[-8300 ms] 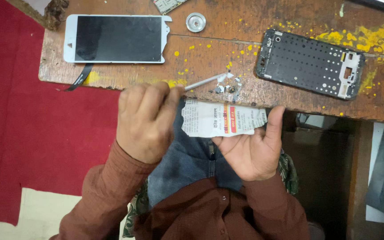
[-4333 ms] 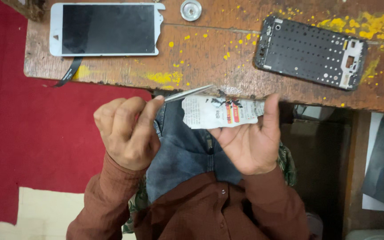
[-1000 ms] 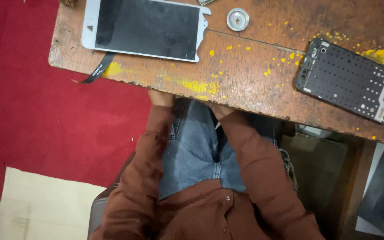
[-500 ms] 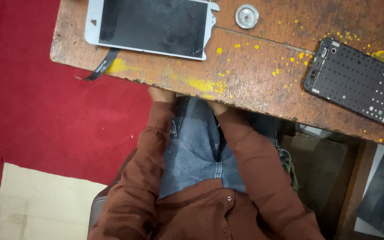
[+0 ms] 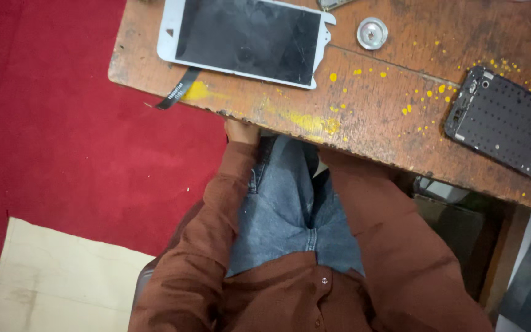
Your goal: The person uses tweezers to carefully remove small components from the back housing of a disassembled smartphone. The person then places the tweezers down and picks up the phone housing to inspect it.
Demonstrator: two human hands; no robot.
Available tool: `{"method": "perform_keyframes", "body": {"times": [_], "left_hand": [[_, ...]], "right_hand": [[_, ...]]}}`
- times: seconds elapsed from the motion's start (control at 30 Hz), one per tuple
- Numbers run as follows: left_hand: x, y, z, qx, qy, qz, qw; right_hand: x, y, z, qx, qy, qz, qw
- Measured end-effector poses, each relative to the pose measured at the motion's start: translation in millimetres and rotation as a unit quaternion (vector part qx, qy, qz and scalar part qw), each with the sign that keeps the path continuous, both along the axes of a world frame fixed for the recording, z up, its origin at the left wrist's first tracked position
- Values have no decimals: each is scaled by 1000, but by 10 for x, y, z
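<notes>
Left hand tucked under surface edge, only wrist showing; grip state hidden, cannot tell. Right hand out of view below surface. Nearest: white phone screen with black flex ribbon; metal cap, black phone frame further right.

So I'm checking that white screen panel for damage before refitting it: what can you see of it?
The white screen panel lies flat, glass up, near the front left edge of the wooden table. Its frame is white, the dark glass is smudged and finely scratched, and the right end has a notched corner. A black ribbon cable trails from its lower edge past the table edge. No hands touch it.
</notes>
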State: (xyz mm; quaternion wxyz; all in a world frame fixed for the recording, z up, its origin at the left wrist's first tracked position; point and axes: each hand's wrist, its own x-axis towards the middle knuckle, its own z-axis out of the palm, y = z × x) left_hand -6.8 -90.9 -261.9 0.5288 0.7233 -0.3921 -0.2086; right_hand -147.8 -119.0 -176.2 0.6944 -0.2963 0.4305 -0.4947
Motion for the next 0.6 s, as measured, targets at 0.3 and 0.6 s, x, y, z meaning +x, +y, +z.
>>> {"method": "perform_keyframes", "body": {"times": [0.3, 0.6], "left_hand": [[29, 58, -103, 80, 14, 13, 997], [-100, -282, 107, -141, 604, -196, 759]], "right_hand": [[121, -30, 98, -2, 17, -4, 1000], [-98, 197, 240, -7, 40, -8, 999]]}}
